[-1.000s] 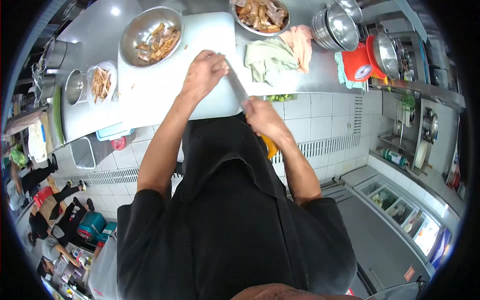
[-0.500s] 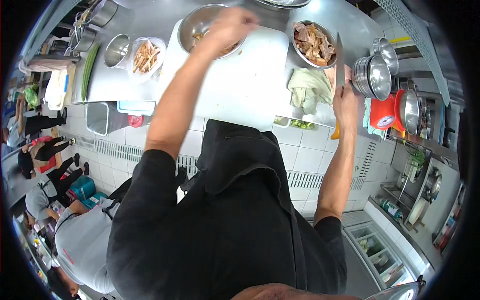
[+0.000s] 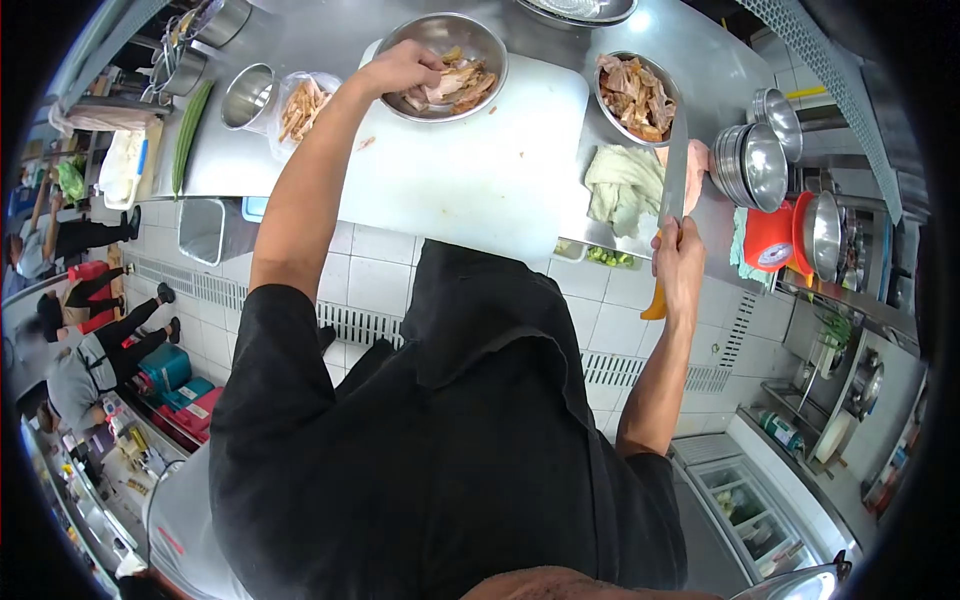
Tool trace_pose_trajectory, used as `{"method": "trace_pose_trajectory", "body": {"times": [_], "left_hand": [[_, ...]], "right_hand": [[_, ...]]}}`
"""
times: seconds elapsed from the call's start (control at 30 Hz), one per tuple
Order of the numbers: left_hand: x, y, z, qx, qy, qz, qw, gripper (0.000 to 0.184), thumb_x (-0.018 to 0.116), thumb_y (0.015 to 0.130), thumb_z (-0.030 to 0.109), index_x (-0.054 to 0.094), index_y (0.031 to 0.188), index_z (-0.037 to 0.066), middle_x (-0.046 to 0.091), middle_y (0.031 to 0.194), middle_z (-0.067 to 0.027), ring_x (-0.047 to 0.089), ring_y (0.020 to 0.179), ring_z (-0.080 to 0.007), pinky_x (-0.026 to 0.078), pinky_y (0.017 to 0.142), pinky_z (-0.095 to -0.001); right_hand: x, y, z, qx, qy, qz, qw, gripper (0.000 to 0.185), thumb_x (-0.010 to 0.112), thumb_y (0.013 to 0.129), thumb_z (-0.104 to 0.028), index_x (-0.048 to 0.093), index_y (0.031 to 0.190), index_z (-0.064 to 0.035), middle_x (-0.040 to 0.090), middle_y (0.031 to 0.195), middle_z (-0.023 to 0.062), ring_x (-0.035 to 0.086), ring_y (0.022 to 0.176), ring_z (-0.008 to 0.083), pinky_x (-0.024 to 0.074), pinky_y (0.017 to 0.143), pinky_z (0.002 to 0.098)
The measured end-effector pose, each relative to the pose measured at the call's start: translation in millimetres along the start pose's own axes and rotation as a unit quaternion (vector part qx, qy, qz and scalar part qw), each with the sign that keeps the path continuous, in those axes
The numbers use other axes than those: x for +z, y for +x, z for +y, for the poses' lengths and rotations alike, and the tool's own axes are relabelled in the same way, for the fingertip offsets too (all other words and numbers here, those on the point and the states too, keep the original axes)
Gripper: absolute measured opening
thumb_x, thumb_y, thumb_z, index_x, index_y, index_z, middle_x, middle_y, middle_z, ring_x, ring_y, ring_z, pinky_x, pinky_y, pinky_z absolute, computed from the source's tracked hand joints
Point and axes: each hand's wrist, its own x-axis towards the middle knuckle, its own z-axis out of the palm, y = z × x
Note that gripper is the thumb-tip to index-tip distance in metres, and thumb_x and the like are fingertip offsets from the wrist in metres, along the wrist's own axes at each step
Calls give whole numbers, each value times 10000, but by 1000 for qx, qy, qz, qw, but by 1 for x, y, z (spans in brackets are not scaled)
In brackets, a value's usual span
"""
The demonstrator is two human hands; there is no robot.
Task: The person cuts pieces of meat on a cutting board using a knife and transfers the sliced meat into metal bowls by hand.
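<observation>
My left hand (image 3: 408,68) reaches over the left rim of a steel bowl (image 3: 487,42), its fingers bent together at the meat pieces (image 3: 462,86) inside; whether it grips a piece is hard to make out. That bowl stands on the upper left of the white cutting board (image 3: 470,175). Out to the right, my right hand (image 3: 680,262) is closed round the yellow handle of a knife (image 3: 675,170). The blade points away from me, over the cloths and beside a second steel bowl (image 3: 611,107) of meat (image 3: 635,92). A pale green cloth (image 3: 625,187) lies between board and knife.
Left of the board are a bag of strips (image 3: 302,108), a small steel bowl (image 3: 248,97) and a long green vegetable (image 3: 190,135). Stacked steel bowls (image 3: 762,168) and a red scale (image 3: 768,238) stand at the right. Other people (image 3: 75,375) are at the far left.
My left hand has moved from the board to the left bowl. My right hand has carried the knife off the board to the right. The view has shifted.
</observation>
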Motion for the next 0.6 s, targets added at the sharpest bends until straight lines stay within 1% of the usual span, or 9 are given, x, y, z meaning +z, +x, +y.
{"method": "trace_pose_trajectory", "body": {"times": [0.07, 0.17, 0.3, 0.37, 0.43, 0.47, 0.5, 0.53, 0.6], "left_hand": [[-5, -7, -4, -9, -164, -32, 986, 368, 748, 835, 86, 678, 1134, -117, 726, 950, -129, 715, 737, -150, 579, 682, -267], [-6, -17, 5, -29, -215, -20, 976, 359, 741, 844, 35, 666, 1163, -112, 726, 975, -117, 717, 715, -140, 581, 700, -232], [-1, -39, 26, 4, -213, 27, 977, 354, 757, 842, 38, 680, 1163, -89, 727, 990, -103, 698, 768, -133, 563, 736, -254], [11, -56, 40, 43, -205, 55, 976, 351, 771, 840, 38, 682, 1159, -81, 729, 985, -97, 684, 795, -132, 551, 760, -265], [34, -77, 59, 35, -237, 62, 969, 348, 783, 838, 37, 683, 1152, -73, 731, 982, -95, 669, 815, -131, 541, 778, -274], [46, -82, 64, 29, -253, 61, 965, 346, 789, 837, 37, 683, 1149, -69, 732, 981, -94, 662, 825, -131, 536, 787, -279], [65, -80, 55, 53, -280, 56, 957, 351, 798, 848, 47, 674, 1155, -69, 733, 975, -98, 676, 812, -134, 545, 761, -273], [85, -83, 51, 37, -315, 56, 947, 364, 795, 854, 51, 667, 1170, -76, 733, 978, -103, 683, 810, -139, 551, 753, -277], [134, -92, 51, 4, -382, 58, 922, 392, 791, 864, 58, 654, 1200, -90, 732, 985, -114, 698, 807, -148, 564, 738, -284]], "right_hand": [[1, -10, 2, 8, 17, -13, 1000, 307, 509, 1035, -237, 584, 966, 53, 653, 709, 139, 621, 599, 215, 491, 596, 375], [5, -21, 5, 18, 40, -50, 998, 311, 501, 1053, -248, 578, 975, 43, 634, 694, 93, 562, 540, 155, 463, 516, 332], [18, -38, 7, 2, 58, -74, 996, 374, 501, 1071, -318, 581, 981, 36, 609, 685, 77, 546, 547, 132, 461, 521, 314], [26, -48, 7, -4, 76, -107, 991, 392, 498, 1072, -335, 584, 988, 38, 609, 688, 76, 547, 547, 133, 463, 520, 315], [31, -61, -3, 23, 95, -154, 983, 424, 489, 1078, -360, 594, 983, 40, 614, 696, 72, 552, 558, 139, 472, 534, 322], [33, -65, -9, 44, 94, -186, 977, 438, 474, 1084, -357, 591, 970, 50, 609, 692, 104, 590, 576, 185, 494, 572, 357], [41, -67, -5, 17, 78, -194, 978, 442, 465, 1087, -350, 587, 969, 58, 603, 687, 131, 616, 598, 210, 502, 596, 377], [49, -68, -2, -10, 61, -202, 977, 446, 455, 1090, -343, 583, 969, 67, 598, 683, 157, 642, 619, 234, 511, 621, 397], [60, -69, -5, -21, 24, -215, 976, 351, 465, 1070, -242, 577, 970, 75, 645, 763, 299, 678, 740, 448, 511, 702, 505]]}}
